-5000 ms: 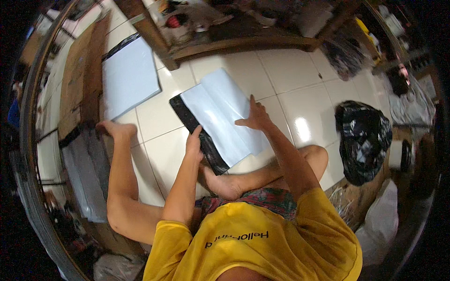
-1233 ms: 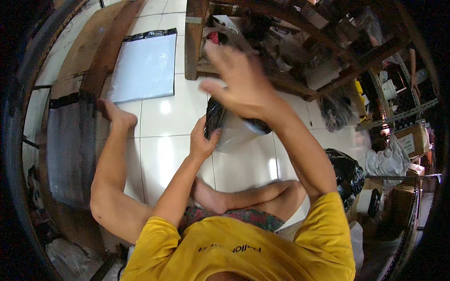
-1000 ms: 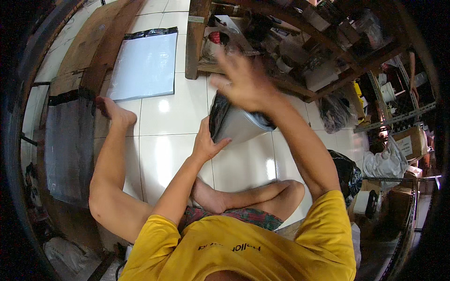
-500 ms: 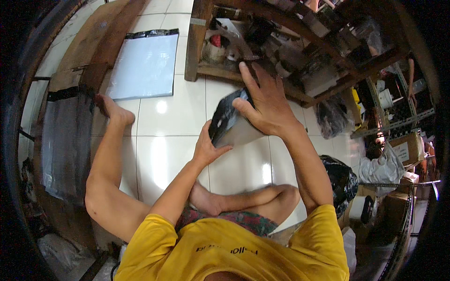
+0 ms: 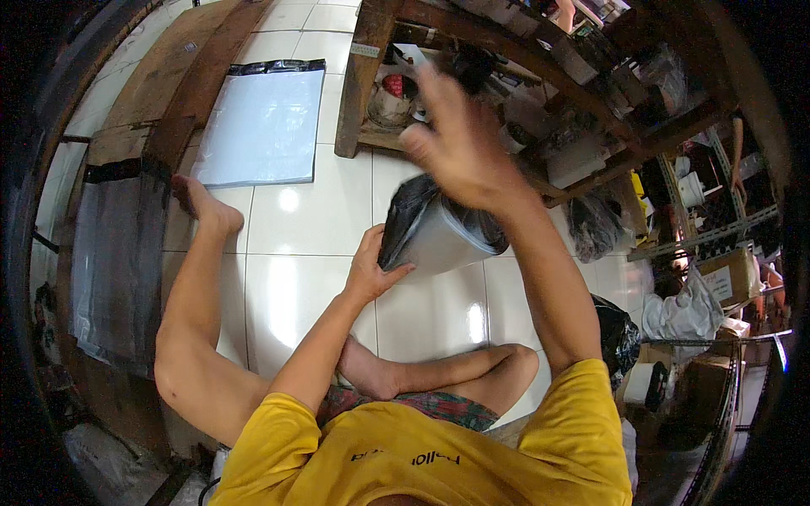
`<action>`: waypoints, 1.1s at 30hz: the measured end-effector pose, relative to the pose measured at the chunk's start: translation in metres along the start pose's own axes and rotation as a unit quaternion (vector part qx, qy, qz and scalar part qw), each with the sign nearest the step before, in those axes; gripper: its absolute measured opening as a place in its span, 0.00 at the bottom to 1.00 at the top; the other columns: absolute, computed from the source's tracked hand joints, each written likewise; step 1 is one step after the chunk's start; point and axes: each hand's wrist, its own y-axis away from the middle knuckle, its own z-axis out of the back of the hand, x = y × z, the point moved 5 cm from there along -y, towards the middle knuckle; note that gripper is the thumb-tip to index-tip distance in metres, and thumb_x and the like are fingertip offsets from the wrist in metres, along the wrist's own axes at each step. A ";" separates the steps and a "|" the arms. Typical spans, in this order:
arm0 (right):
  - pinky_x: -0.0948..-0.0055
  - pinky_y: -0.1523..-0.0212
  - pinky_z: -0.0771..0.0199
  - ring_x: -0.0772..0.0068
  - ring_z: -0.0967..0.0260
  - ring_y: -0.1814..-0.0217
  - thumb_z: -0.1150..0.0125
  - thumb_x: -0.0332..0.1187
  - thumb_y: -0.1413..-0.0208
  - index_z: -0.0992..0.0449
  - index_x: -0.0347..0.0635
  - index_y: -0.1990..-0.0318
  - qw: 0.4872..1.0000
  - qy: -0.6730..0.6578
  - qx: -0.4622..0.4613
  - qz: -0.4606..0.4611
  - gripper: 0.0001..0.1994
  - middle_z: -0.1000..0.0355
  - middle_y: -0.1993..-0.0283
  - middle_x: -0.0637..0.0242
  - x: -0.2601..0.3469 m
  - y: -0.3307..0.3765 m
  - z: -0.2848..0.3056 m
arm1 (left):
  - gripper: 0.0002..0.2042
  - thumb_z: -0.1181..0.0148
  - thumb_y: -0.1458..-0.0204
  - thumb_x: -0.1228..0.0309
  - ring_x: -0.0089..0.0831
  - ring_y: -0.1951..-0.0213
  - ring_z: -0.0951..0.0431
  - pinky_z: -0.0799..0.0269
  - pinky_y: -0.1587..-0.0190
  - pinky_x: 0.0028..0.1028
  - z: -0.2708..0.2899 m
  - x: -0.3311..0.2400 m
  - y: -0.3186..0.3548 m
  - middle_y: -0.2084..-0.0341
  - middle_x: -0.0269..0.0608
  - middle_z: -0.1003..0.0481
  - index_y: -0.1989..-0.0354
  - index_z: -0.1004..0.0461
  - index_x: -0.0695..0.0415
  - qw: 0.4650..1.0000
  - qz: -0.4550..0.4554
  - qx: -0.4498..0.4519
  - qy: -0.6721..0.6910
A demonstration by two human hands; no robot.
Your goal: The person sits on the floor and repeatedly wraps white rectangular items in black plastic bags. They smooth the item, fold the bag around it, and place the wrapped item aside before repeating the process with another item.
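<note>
A bent bundle of translucent plastic bags [image 5: 439, 238] with a black edge is held above the tiled floor. My left hand [image 5: 371, 263] grips the bundle at its left side, thumb on the near face. Over the far right part of it, my right hand [image 5: 472, 156] is raised with its fingers spread and blurred by motion; nothing shows in it. Farther left on the floor lies a flat stack of whitish plastic bags [image 5: 261, 126] with a black strip along its far edge.
More clear bags with a black strip [image 5: 118, 253] lie on the brown board [image 5: 139, 84] at the left. A wooden shelf [image 5: 359, 84] crowded with items stands at far right. A black plastic bag [image 5: 616, 333] and a metal rack [image 5: 730, 228] are at the right.
My right hand has lifted off to the upper left, with its fingers more blurred. The bundle has tilted, so its curved right side now shows. My left hand keeps its grip.
</note>
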 end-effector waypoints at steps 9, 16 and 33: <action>0.47 0.27 0.53 0.32 0.49 0.28 0.50 0.57 0.39 0.46 0.35 0.30 0.985 -0.161 -0.050 -0.025 0.40 0.44 0.30 0.37 -0.003 0.014 0.056 | 0.34 0.26 0.54 0.65 0.39 0.48 0.22 0.29 0.43 0.34 0.003 -0.001 -0.007 0.49 0.53 0.24 0.38 0.33 0.61 0.993 0.081 0.052 0.062; 0.44 0.26 0.57 0.36 0.53 0.25 0.44 0.47 0.46 0.47 0.33 0.29 0.995 0.047 0.058 -0.066 0.41 0.48 0.28 0.37 -0.016 0.050 0.040 | 0.34 0.26 0.56 0.61 0.44 0.51 0.23 0.29 0.45 0.36 0.001 0.005 -0.010 0.52 0.52 0.23 0.41 0.32 0.60 0.998 0.020 0.026 0.053; 0.48 0.27 0.53 0.34 0.48 0.27 0.45 0.52 0.41 0.48 0.34 0.28 0.985 0.150 0.082 -0.011 0.41 0.45 0.30 0.35 -0.011 0.022 -0.027 | 0.45 0.24 0.59 0.59 0.50 0.43 0.28 0.32 0.40 0.38 -0.005 0.011 -0.017 0.43 0.53 0.30 0.32 0.41 0.57 0.999 -0.034 0.007 -0.007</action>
